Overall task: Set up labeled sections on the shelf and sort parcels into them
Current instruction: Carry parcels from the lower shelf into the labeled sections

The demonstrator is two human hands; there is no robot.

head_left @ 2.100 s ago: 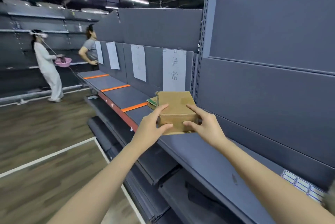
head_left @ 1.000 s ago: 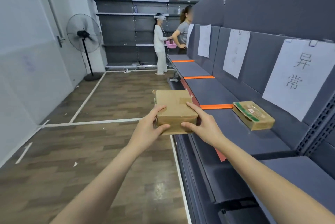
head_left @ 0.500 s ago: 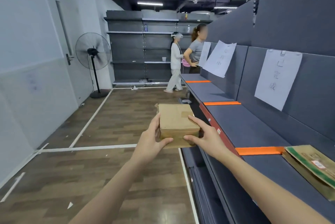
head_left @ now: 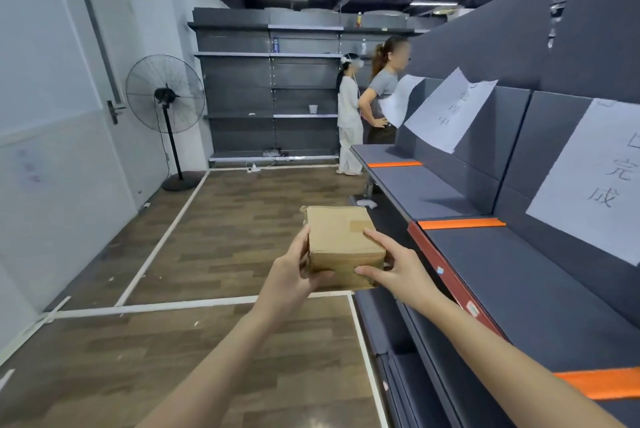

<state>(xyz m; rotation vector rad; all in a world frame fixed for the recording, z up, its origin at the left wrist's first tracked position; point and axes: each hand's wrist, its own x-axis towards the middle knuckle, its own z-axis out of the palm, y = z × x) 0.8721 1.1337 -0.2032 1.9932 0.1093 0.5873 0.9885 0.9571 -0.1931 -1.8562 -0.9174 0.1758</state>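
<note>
The cardboard parcel (head_left: 341,240) hangs in the air over the floor, just left of the shelf (head_left: 519,289) and about level with its deck, not yet touching it. The left hand (head_left: 294,275) grips its near left corner with the thumb across the front face. The right hand (head_left: 394,268) holds the near right corner, forefinger on top and thumb low on the front. The grip is two-handed and looks steady. The job in hand is probably to carry the box right and set it in a section. Which section it belongs to cannot be read from the box. The nearest bay lies under a paper label (head_left: 595,178), between one orange strip (head_left: 460,222) and another orange strip (head_left: 602,383). To do it well, I would lift the box clear of the red front lip (head_left: 446,275), lower it flat and keep it wholly between the strips. It should also stop short of the hanging sheet, so the writing shows. The lip is the edge most likely to catch a bottom corner. The lower shelves (head_left: 391,323) jut out beneath it, so the body has little room close in. The wood floor (head_left: 214,247) to the left is open for a step back. A standing fan (head_left: 165,95) and two people (head_left: 349,123) are well apart at the far end.
</note>
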